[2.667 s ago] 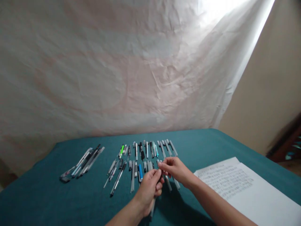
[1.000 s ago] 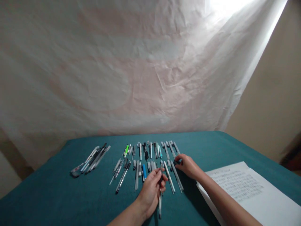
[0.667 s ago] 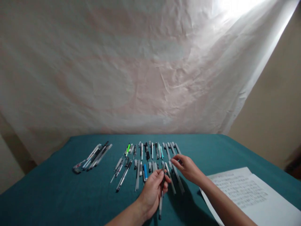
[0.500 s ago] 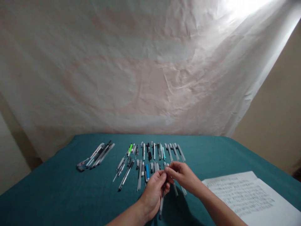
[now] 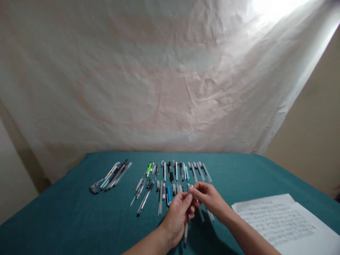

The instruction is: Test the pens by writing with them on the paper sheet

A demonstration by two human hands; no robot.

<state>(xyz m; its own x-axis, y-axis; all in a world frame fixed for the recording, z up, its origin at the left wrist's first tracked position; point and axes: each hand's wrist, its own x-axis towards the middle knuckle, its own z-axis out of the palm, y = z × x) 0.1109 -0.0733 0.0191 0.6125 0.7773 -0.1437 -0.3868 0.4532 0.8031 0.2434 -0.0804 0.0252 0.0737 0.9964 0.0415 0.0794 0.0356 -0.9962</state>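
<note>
My left hand (image 5: 178, 216) is closed round a slim grey pen (image 5: 186, 233) that points back towards me. Fingertips of my right hand (image 5: 209, 199) pinch the far end of that same pen, right where the two hands meet. Both hands hover low over the near edge of a spread of several pens (image 5: 170, 179) laid in rows on the teal tablecloth (image 5: 66, 216). A pen with a blue middle (image 5: 169, 194) lies just left of my left hand.
A separate bunch of pens (image 5: 111, 175) lies at the left of the table. White sheets with printed text (image 5: 287, 221) lie at the right near edge. A crumpled white sheet (image 5: 148, 78) hangs behind the table.
My right hand left the pens on the right of the rows and came back to the pen in my left hand, pinching its far end. The view has drifted a little leftward.
</note>
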